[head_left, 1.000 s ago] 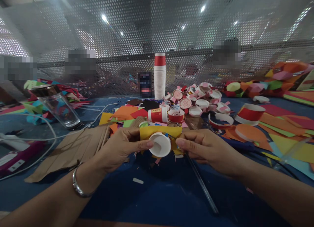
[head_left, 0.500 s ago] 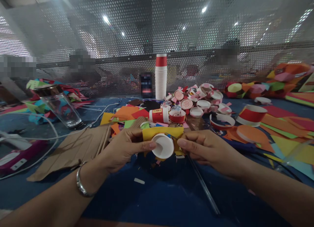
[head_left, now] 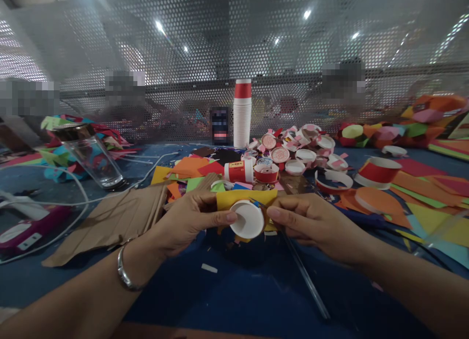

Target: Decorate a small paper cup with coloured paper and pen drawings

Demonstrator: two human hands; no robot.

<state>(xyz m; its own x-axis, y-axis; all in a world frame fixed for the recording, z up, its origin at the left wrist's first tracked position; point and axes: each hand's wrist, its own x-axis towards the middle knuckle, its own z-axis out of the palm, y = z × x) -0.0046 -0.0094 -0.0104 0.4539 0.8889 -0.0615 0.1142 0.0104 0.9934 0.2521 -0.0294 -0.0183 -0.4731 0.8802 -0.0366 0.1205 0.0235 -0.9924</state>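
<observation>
Both forearms (head_left: 91, 292) slant inward, left hand (head_left: 185, 221) pinching the white cup (head_left: 247, 222), right hand (head_left: 308, 219) pinching a thin blue-tipped tool (head_left: 258, 203).

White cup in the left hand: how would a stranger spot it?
Over the blue table, find the left hand, bracelet at its wrist. Its fingers hold the cup before yellow paper. Unlike the cut cups piled behind, it is held, white inside facing the camera.

Both arms (head_left: 91, 283) reach forward. The left grip (head_left: 194, 214) and right grip (head_left: 309, 219) nearly meet, thumbs (head_left: 222, 218) pointing inward, fingers (head_left: 293, 202) bent.
</observation>
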